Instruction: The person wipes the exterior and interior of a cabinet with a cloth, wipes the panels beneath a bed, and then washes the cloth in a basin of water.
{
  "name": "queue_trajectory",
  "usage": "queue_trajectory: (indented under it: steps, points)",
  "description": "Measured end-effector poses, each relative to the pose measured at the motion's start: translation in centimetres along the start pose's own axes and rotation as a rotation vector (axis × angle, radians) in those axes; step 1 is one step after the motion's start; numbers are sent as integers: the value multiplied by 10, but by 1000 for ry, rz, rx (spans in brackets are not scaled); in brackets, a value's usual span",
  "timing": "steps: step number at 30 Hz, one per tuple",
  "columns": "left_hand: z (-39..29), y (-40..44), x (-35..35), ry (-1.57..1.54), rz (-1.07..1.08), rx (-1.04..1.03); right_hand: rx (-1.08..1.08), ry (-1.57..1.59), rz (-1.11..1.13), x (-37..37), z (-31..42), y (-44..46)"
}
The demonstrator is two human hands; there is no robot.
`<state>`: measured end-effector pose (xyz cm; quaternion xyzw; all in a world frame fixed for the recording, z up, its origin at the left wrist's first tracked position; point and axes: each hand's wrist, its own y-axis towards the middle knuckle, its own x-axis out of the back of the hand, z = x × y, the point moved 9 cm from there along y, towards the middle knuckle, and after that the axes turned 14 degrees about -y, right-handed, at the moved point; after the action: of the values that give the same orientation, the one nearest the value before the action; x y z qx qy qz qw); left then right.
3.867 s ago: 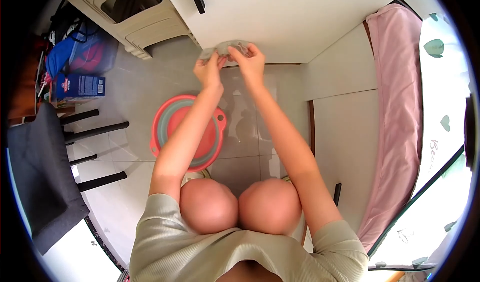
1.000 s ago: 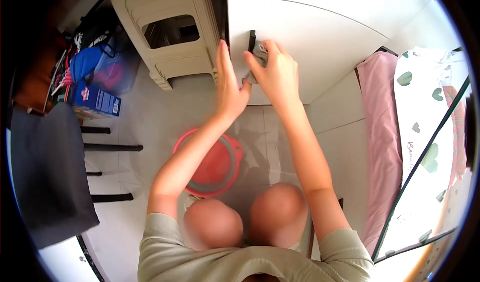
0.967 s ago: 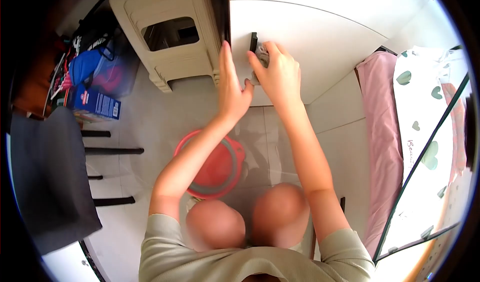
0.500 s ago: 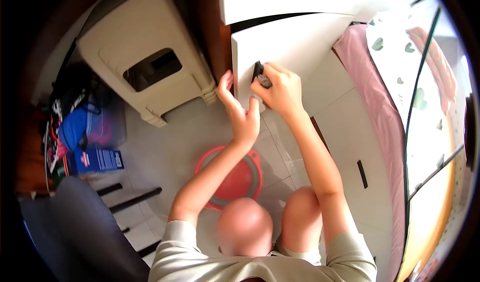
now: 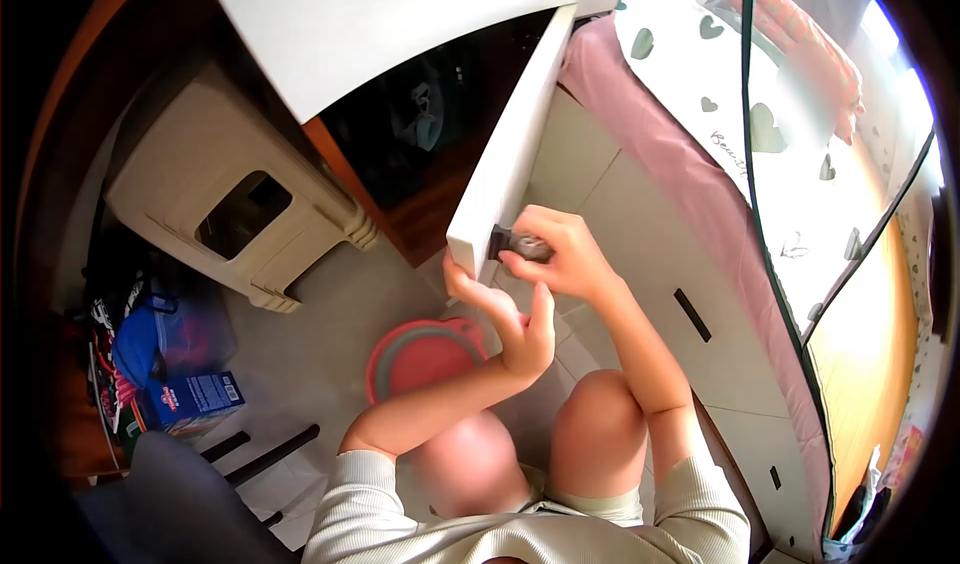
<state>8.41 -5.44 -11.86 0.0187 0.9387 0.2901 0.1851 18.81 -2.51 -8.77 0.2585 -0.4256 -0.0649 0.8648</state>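
A white cabinet door (image 5: 510,149) stands swung open, with a dark handle (image 5: 497,243) near its outer edge. My right hand (image 5: 562,254) is closed around a crumpled grey cloth (image 5: 530,248), pressed beside that handle. My left hand (image 5: 508,322) has its fingers apart; its fingertips touch the lower end of the door's edge, and nothing shows in its palm. Behind the door the cabinet's dark interior (image 5: 400,114) is exposed, with a pale item inside that I cannot make out.
A red and grey basin (image 5: 425,359) lies on the floor below my left hand. To the left are a beige plastic stool (image 5: 215,189), a blue box (image 5: 195,402) and a dark chair (image 5: 190,499). A bed with pink fabric (image 5: 660,144) over white drawers (image 5: 650,254) runs along the right.
The cabinet door has swung open toward me, uncovering the dark interior. Both hands have moved down with it, the right still holding the cloth. The view has turned.
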Motion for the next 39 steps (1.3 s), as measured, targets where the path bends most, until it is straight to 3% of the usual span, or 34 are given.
queue_trajectory:
  steps: [1,4,6,9,10,13,16,21,24,27,32,34,35,37,39]
  points:
    - [1,-7,-6,-24,5,13,-68,70,19,7,-15,-12]
    - [-1,-27,-24,-27,68,32,-311,548,-233,57,-43,-38]
    - [-6,-40,-41,20,151,15,-342,613,-341,101,-42,-44]
    - [-8,-64,-69,120,305,47,-298,451,-415,150,-14,-49]
    - [-8,-72,-79,174,374,61,-309,342,-366,160,-10,-51]
    - [-6,-78,-108,49,477,14,-68,183,-191,173,4,-43]
    - [-22,-51,-140,43,578,-100,-43,51,-70,182,-7,-40]
    - [-54,11,-186,124,774,-491,-120,64,-227,207,-32,-55]
    - [-47,23,-196,-88,709,-427,-205,159,-260,213,-50,-59]
    - [-48,24,-217,64,766,-415,-217,140,-339,232,-61,-66]
    - [-49,15,-251,304,789,-616,-141,-369,-626,294,-33,-72]
    - [-48,18,-254,245,795,-569,-54,-413,-690,302,-18,-70]
    - [-48,19,-254,217,803,-542,-90,-266,-677,303,-20,-67]
    - [-44,29,-244,72,730,-343,-158,35,-639,298,-26,-61]
    - [-41,37,-235,-130,622,-175,-140,-7,-611,287,-34,-57]
